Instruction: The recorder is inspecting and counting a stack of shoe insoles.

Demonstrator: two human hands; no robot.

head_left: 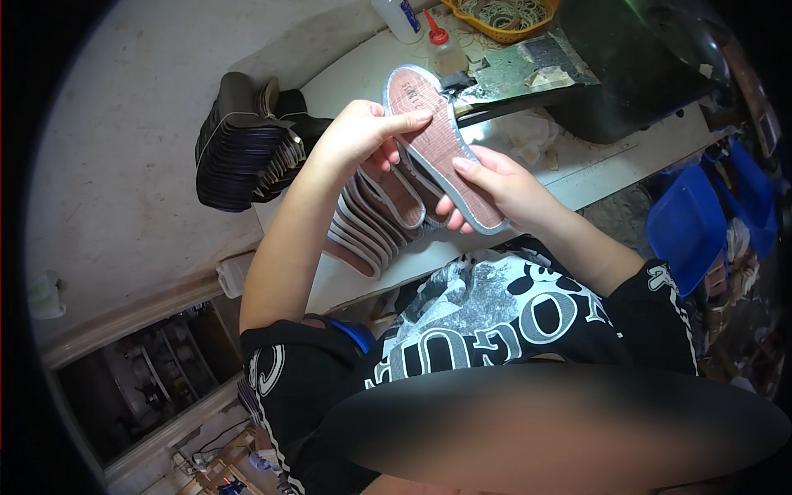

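Observation:
A shoe insole [443, 142], reddish-brown with a grey bound edge and dark print near its upper end, is held tilted between both hands above the table. My left hand [375, 132] grips its left side, thumb lying on the face and fingers curled behind. Farther down, my right hand [499, 186] pinches the lower right edge, with the thumb on top and fingertips wrapped under. Just below the hands, a row of similar insoles [363, 227] leans overlapped on the white table; the hands hide part of it.
Dark soles tied in a bundle [239, 157] stand against the wall at left. Behind are a red-capped glue bottle [445, 54], a white bottle [398, 18], a yellow basket [495, 31] of bands and a green work plate [528, 74]. Blue chairs [686, 219] stand at right.

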